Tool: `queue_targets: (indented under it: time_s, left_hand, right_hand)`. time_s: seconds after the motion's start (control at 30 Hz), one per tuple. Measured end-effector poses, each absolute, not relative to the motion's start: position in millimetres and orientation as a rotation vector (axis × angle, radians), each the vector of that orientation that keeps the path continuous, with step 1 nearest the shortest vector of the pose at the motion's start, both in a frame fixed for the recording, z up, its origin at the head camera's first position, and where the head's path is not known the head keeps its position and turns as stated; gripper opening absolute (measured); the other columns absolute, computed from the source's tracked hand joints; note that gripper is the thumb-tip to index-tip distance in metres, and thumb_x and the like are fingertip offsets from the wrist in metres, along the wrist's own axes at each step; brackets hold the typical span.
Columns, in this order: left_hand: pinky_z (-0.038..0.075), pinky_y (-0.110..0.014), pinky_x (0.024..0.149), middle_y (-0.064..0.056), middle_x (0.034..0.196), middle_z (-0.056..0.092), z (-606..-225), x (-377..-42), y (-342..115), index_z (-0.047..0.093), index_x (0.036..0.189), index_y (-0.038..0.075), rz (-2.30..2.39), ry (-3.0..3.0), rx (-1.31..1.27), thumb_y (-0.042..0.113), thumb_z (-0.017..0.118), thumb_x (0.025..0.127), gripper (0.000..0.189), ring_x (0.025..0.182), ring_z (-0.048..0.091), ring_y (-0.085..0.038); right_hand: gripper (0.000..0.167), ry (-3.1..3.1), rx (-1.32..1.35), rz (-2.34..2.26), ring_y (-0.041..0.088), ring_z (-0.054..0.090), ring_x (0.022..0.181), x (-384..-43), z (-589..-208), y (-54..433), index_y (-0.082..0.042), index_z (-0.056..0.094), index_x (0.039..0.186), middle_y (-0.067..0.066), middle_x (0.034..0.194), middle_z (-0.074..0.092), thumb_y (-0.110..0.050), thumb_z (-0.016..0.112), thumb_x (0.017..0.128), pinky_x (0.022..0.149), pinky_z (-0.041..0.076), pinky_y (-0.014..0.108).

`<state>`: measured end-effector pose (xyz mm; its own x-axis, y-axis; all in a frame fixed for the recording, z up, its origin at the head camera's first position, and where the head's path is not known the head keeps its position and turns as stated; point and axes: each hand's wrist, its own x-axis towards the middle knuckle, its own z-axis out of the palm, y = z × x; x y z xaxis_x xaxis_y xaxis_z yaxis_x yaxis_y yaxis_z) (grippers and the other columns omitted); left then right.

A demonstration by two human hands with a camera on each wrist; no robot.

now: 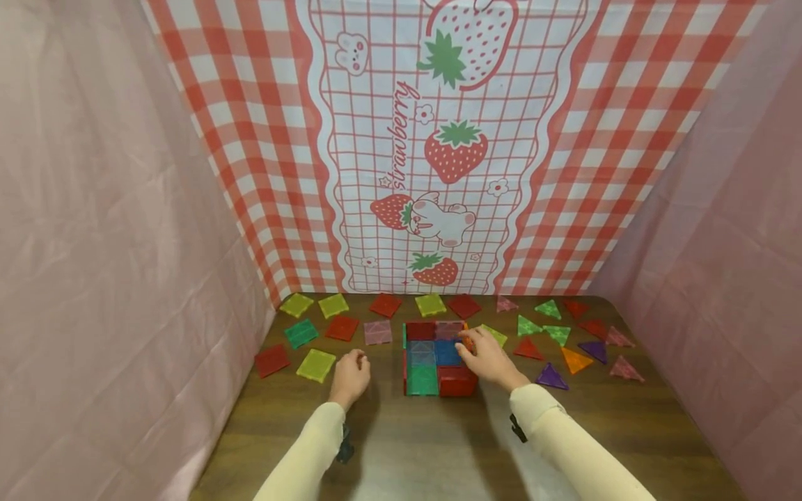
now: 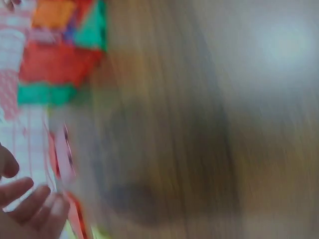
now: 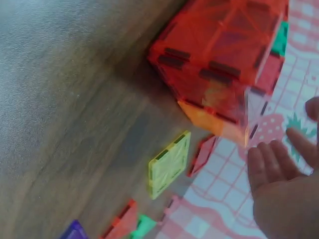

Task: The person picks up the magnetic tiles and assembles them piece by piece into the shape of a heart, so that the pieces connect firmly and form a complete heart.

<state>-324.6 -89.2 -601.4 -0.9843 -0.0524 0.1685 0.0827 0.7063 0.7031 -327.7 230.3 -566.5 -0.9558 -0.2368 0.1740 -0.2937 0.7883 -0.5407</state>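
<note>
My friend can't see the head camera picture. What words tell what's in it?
A person's right hand is at the right side of a box shape built from colorful see-through tiles; the left hand is to its left, over a wooden table. Loose square tiles and triangle tiles lie around, with a strawberry cloth behind.

loose squares (image 1: 316, 365): 11 | loose triangles (image 1: 576, 360): 12 (two purple, one orange) | box (image 1: 457, 383): 1

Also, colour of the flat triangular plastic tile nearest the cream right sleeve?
Purple. The triangular plastic tile shows best, whole, in the head view.
</note>
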Motion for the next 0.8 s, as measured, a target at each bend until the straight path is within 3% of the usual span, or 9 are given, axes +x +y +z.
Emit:
queue_targets:
  time_s: [0.13,0.3,0.47,0.6,0.7,0.8]
  left_hand:
    - [0.054,-0.058,0.086,-0.026,0.111,0.065,-603.5,-326.0,-134.0,0.066,0.115,-0.005,-0.824,-2.831,0.123,0.017,0.058,0.096,0.030,0.104,0.063,-0.045]
    - [0.052,-0.061,0.086,-0.035,0.112,0.055,-614.7,-327.0,-171.4,0.059,0.118,-0.013,-0.653,-2.976,0.277,0.025,0.063,0.094,0.045,0.107,0.056,-0.052]
    - [0.051,-0.064,0.087,-0.039,0.114,0.052,-621.7,-331.0,-175.4,0.051,0.126,-0.013,-0.722,-2.989,0.346,0.031,0.063,0.096,0.055,0.107,0.054,-0.056]
    - [0.049,-0.065,0.090,-0.039,0.115,0.054,-625.5,-332.8,-174.1,0.049,0.129,-0.011,-0.720,-2.990,0.390,0.028,0.065,0.096,0.054,0.108,0.055,-0.057]
    - [0.047,-0.065,0.091,-0.038,0.114,0.054,-630.4,-332.6,-173.0,0.048,0.129,-0.009,-0.713,-2.980,0.414,0.024,0.070,0.092,0.053,0.109,0.053,-0.056]
    - [0.047,-0.064,0.090,-0.042,0.115,0.048,-629.1,-336.2,-171.5,0.044,0.134,-0.008,-0.759,-2.943,0.417,0.018,0.079,0.085,0.065,0.109,0.049,-0.058]
  right_hand:
    - [0.049,-2.875,0.209,1.039,0.043,0.061,0.118,-333.7,-566.9,237.8,0.004,0.054,0.140,0.029,0.138,0.054,-0.027,0.057,0.103,0.097,0.051,0.059]
    - [0.046,-2.918,0.105,1.088,0.043,0.064,0.112,-337.6,-577.8,238.2,0.011,0.057,0.133,0.028,0.122,0.066,-0.023,0.058,0.102,0.095,0.052,0.057]
    - [0.040,-2.923,-0.013,1.294,0.038,0.067,0.106,-337.9,-585.8,232.3,0.014,0.058,0.129,0.025,0.111,0.071,-0.015,0.053,0.103,0.093,0.053,0.052]
    - [0.039,-2.903,-0.033,1.336,0.042,0.065,0.113,-337.7,-588.8,230.9,0.016,0.058,0.129,0.029,0.118,0.068,-0.012,0.053,0.102,0.097,0.052,0.053]
    - [0.039,-2.909,-0.029,1.354,0.044,0.063,0.115,-336.5,-588.3,231.5,0.016,0.058,0.129,0.030,0.121,0.066,-0.012,0.053,0.103,0.098,0.052,0.053]
    - [0.040,-2.904,-0.044,1.400,0.043,0.063,0.115,-335.9,-586.0,232.9,0.016,0.056,0.131,0.029,0.122,0.067,-0.013,0.053,0.103,0.097,0.053,0.052]
